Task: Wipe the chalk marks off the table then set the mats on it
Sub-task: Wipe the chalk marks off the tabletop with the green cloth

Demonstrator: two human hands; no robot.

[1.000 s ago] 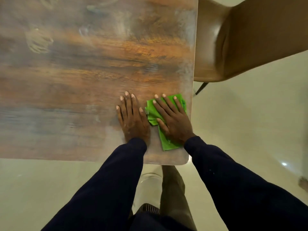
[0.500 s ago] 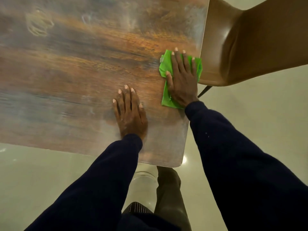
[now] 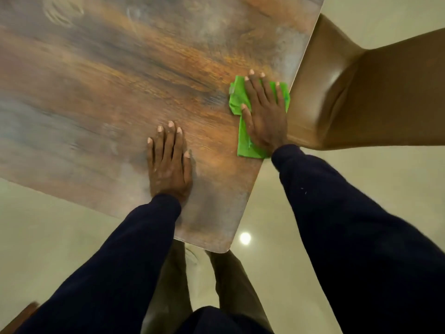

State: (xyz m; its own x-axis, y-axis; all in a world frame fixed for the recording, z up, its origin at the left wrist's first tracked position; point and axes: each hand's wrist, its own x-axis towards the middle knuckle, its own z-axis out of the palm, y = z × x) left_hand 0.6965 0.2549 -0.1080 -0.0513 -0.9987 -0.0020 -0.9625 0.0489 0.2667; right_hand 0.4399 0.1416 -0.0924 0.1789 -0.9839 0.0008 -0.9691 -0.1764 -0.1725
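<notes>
Cloth under flat right hand; left hand flat on bench. Advise firm overlapping strokes across chalk.

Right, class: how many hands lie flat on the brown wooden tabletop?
2. The left hand lies on the brown wooden tabletop near its front edge; the right hand presses a folded green cloth by the right edge. No others show.

I see 2 long, dark navy sleeves: left sleeve, right sleeve with a few pale specks near the cuff. Olive-brown trousers show below.
</notes>
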